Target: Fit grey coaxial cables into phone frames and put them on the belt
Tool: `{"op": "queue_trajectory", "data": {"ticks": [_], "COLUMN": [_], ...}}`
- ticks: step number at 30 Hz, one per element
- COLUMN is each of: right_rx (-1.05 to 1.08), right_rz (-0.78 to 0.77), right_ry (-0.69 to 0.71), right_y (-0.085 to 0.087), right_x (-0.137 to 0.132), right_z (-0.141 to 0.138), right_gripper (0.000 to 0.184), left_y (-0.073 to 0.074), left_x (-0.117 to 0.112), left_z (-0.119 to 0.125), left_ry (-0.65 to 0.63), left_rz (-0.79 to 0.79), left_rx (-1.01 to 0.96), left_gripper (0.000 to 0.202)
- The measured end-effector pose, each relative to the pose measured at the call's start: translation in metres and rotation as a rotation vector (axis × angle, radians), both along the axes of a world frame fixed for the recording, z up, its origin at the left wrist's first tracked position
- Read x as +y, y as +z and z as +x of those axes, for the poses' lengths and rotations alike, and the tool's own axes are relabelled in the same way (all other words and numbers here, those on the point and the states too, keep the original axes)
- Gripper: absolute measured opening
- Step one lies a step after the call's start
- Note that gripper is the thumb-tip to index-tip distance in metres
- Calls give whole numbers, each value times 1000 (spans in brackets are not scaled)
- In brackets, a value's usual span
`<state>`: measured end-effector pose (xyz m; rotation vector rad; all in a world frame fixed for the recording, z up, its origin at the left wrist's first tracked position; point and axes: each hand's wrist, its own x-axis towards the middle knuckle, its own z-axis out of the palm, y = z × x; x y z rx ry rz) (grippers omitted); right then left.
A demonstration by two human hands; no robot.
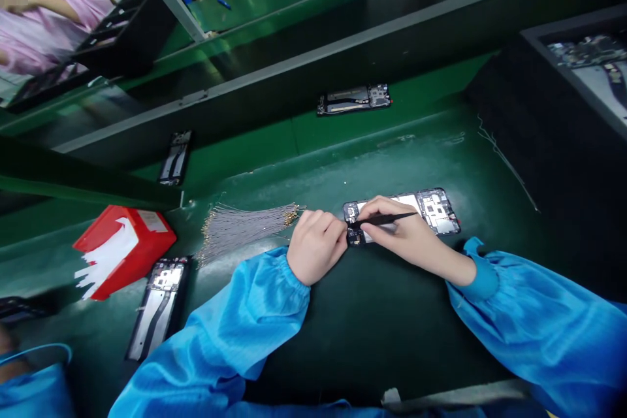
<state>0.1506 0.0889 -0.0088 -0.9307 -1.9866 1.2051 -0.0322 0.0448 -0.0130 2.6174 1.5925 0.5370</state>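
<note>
An opened phone (439, 214), its circuit board and silver inner plate showing, lies flat on the green bench. My right hand (396, 228) reaches over it, fingers pinched round black tweezers (385, 218) whose tips point left to the phone's left end. Against that same end rests my left hand (317, 245), its fingers curled closed; whatever they hold is hidden. Just left of that hand spreads a bundle of thin grey cables (249, 225) with gold-coloured ends.
A red bin (159, 235) with white strips stands at left, near another opened phone (159, 307). Two more phones, one (355, 100) at centre and one (175, 158) at left, lie on the far strip. A black box (548, 117) stands right. A co-worker's sleeve (34, 392) shows lower left.
</note>
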Motion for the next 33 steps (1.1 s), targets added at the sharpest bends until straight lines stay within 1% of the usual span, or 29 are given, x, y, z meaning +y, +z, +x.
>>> {"op": "queue_trajectory", "data": {"ticks": [3,8,14,24,28,33], "right_rx": [5,24,32,-9,-4,17], "right_rz": [-48,-55,-67,8,78,188], "right_ry": [-41,-56,-64,-48,-26,50], "right_y": [-1,-2,-2,0,-2,-2], "right_x": [-1,-1,-1,0,-1,-4], "right_z": [0,0,0,0,2,1], "right_gripper": [11,6,5,6,7,12], "left_y": [0,-1,-1,0,-1,1], "left_x": [0,1,1,1,1,1], "left_z": [0,-1,0,0,1,0], "left_ry": [1,1,5,2,0,3], "left_rz": [0,-19,2,-7,-4,-11], "left_rx": [-17,-43,-32,-8,-3,7], "left_gripper": [18,18,19,19,20,20]}}
